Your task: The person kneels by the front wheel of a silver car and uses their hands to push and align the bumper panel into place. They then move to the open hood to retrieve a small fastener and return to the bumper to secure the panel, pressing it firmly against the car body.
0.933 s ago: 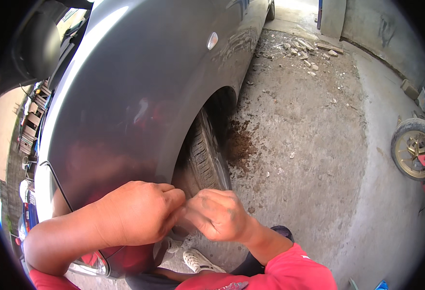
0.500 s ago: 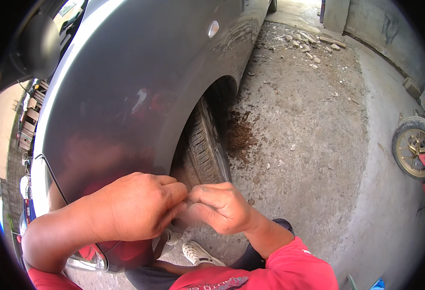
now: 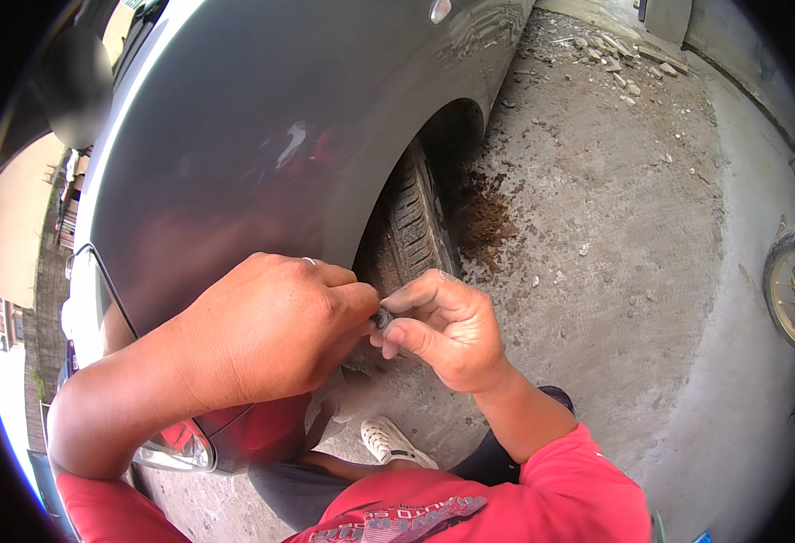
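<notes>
A small grey metal-looking piece sits between my two hands, above the car's front wheel arch. My left hand is closed, with its bent fingers at one side of the piece. My right hand pinches at the other side with thumb and index finger. The fingers cover most of the piece, so I cannot tell its exact kind. Just beyond my hands is the car's dark grey fender, and under it a dusty tire with worn-looking tread.
A headlight lies below my left forearm. Stone rubble is scattered at the far right of the concrete floor. Dark reddish dirt spreads beside the tire. A motorcycle wheel stands at the right edge.
The view has shifted, so the car and floor sit further right. My hands are higher in view; my right fingers have spread a little, and the small grey piece now shows between them.
</notes>
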A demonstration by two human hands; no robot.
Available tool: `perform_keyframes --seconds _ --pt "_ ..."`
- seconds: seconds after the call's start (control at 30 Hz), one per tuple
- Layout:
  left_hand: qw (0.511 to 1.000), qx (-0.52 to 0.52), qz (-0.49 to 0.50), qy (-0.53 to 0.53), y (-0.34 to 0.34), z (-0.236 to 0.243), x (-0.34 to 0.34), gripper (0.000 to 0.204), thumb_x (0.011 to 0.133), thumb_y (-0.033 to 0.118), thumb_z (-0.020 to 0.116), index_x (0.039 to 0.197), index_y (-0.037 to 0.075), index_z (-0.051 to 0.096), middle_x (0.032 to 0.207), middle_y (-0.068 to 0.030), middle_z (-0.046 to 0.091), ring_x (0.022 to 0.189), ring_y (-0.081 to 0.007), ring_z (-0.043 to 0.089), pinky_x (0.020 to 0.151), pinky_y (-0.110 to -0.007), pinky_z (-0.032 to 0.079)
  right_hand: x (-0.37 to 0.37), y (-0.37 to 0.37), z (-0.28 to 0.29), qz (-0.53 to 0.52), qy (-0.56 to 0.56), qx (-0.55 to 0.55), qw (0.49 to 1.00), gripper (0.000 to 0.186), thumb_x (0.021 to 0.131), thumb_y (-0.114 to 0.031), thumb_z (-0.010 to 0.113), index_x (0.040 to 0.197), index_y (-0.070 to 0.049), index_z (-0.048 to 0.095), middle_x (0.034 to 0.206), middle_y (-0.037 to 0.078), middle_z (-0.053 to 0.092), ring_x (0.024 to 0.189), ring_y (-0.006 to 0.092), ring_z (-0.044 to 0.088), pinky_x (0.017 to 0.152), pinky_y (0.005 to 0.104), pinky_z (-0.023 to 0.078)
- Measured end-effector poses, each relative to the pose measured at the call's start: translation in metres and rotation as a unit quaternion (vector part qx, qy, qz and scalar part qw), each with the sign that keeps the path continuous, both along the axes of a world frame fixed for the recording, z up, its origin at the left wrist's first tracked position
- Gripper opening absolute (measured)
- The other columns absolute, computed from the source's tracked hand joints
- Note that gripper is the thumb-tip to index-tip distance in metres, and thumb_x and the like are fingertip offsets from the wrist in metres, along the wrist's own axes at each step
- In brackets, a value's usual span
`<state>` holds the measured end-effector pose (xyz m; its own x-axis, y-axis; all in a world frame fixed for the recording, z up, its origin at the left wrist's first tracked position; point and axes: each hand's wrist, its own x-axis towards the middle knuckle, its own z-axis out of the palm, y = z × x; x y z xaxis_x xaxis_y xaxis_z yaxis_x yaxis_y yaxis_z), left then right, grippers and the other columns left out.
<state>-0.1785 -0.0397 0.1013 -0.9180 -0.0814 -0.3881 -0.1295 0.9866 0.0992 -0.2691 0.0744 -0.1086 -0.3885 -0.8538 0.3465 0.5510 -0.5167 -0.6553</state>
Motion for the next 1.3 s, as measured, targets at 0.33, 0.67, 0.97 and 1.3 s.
perform_keyframes --seconds 0.33,0.67,0.97,1.3 --pt "0.999 -0.04 -0.002 0.009 0.004 0.003 -0.002 0.014 0.082 0.013 0.073 0.093 0.005 0.068 0.081 -0.0116 0.065 0.078 -0.0368 0.067 0.069 -0.047 0.053 0.001 -0.001 0.002 -0.012 0.017 0.023 0.999 0.017 0.095 0.005 0.07 0.11 0.003 0.062 0.096 0.011 0.067 0.082 0.0152 0.071 0.082 0.0351 0.064" --pt "0.996 -0.063 -0.053 0.027 0.0 -0.009 0.007 0.012 0.082 0.011 0.074 0.089 0.007 0.065 0.082 -0.008 0.065 0.081 -0.0323 0.067 0.069 -0.043 0.054 0.008 -0.008 0.002 0.039 -0.026 0.037 0.998 0.013 0.095 0.005 0.069 0.106 0.002 0.064 0.094 0.006 0.069 0.086 0.0091 0.067 0.078 0.0251 0.056" --pt "0.974 -0.196 -0.11 0.009 -0.013 -0.034 0.007 0.016 0.083 0.013 0.073 0.096 0.006 0.071 0.103 -0.0053 0.072 0.102 -0.0255 0.067 0.089 -0.039 0.053 0.047 -0.044 -0.047 0.109 -0.239 0.046 0.964 0.015 0.099 -0.004 0.067 0.113 0.002 0.063 0.094 0.006 0.067 0.08 0.011 0.062 0.078 0.0281 0.055" --pt "0.952 -0.262 -0.16 0.001 -0.01 -0.046 0.01 0.024 0.077 0.013 0.076 0.101 0.008 0.076 0.132 -0.0061 0.067 0.14 -0.0249 0.05 0.12 -0.047 0.035 0.112 -0.065 -0.103 0.191 -0.231 0.106 0.948 0.023 0.101 -0.019 0.068 0.121 -0.008 0.07 0.102 -0.003 0.066 0.086 0.0081 0.055 0.08 0.0269 0.046"
